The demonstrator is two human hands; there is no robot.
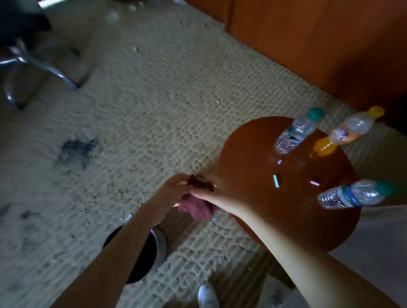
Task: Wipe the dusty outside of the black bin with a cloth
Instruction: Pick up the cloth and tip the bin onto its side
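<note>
Beige woven carpet (161,104), speckled with grit and a dark smudge, fills most of the head view, with wooden cabinet fronts (321,27) along the far side. Both of the person's bare hands meet in the middle of the scene, pinching a crumpled maroon cloth (196,206) between them. The left hand (171,191) grips the cloth's upper edge with closed fingers; the right hand (214,191) clasps it from the other side, fingers closed over the fabric. Most of the cloth hangs bunched just beneath the hands.

Below and nearer than the grip, partly hidden by the left forearm, stands the black bin (153,249), upright and open-mouthed on the carpet. The cloth is not touching it. Just beside the grip, on the right hand's side, is a round wooden table (258,169) holding three plastic bottles.

Wiping appears not yet begun: the cloth seems to be getting readied, and the whole outside of the bin is left to do.
</note>
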